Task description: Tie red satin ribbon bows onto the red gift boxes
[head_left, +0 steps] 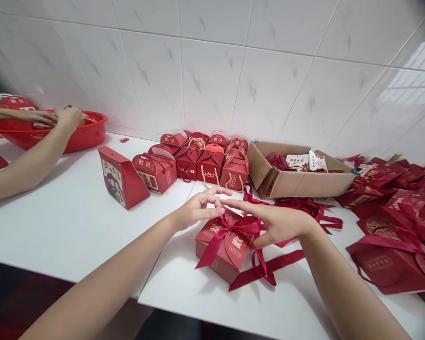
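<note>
A red gift box (217, 250) with gold lettering sits in front of me, tied across its top with a dark red ribbon bow (230, 229). Loose ribbon tails trail over its front and onto the table. Above its far left edge is my left hand (200, 208), its fingers apart and partly bent, with nothing seen in it. My right hand (276, 219) reaches over the box's far right side, fingers stretched out and thumb low near the bow. The fingertips of both hands overlap in view; whether they touch each other is unclear.
Behind stand several red boxes (208, 163) with rope handles. A wedge-shaped red box (123, 177) is left of them. Right are a cardboard box (304, 183) holding ribbons and cards, and piled ribboned boxes (389, 259). Another person's hands (69, 117) work over a red basin (95, 133).
</note>
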Motion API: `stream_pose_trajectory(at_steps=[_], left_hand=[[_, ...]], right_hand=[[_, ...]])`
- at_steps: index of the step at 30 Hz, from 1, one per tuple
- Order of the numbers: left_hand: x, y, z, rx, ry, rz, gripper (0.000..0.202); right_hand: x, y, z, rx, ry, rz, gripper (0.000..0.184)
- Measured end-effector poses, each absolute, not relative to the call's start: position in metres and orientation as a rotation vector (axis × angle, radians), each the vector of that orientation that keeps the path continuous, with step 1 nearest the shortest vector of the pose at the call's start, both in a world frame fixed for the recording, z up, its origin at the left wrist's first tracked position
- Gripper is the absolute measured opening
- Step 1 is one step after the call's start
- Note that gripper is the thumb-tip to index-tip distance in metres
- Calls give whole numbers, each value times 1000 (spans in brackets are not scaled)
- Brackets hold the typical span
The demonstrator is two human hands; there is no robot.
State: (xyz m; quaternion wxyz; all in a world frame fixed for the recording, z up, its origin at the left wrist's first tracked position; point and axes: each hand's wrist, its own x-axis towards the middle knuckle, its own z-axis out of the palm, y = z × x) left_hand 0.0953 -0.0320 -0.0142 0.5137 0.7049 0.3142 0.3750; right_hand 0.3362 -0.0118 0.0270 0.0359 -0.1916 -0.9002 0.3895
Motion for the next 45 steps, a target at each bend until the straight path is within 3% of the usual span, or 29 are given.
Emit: stream_pose_trajectory(at_steps=[4,8,10,13,17,22,28,34,39,40,43,45], left_hand=[[96,-32,-17,1622,684,867,28],[98,-34,-17,1551,694,839,32],[101,-35,-17,1522,707,811,34],[104,-35,-17,1532,710,788,37],[101,-33,-20,1753,746,781,32],[94,-30,-22,2011,775,753,24],[96,-36,-18,2110,897,840,38],[96,-38,-14,2234,955,852,37],[96,-36,-16,2126,939,841,39],[97,-36,-17,2095,936,864,38],[101,-36,-21,1984,950,1042,30],[103,-35,-25,1879,993,1215,26]], right_hand=[[347,-15,41,-519,-2736,1184,74],[341,-22,47,-484,-2603,1135,31],[330,-27,43,-606,-2551,996,21],[313,-33,34,-710,-2564,833,16],[305,-34,28,-661,-2583,850,8],[306,-32,28,-593,-2669,774,11],[308,-30,26,-596,-2704,743,10],[305,-34,25,-577,-2682,746,8],[316,-24,29,-595,-2575,826,19],[321,-20,29,-569,-2552,889,31],[336,-8,27,-485,-2639,1122,108],[342,-3,24,-521,-2783,1225,128]])
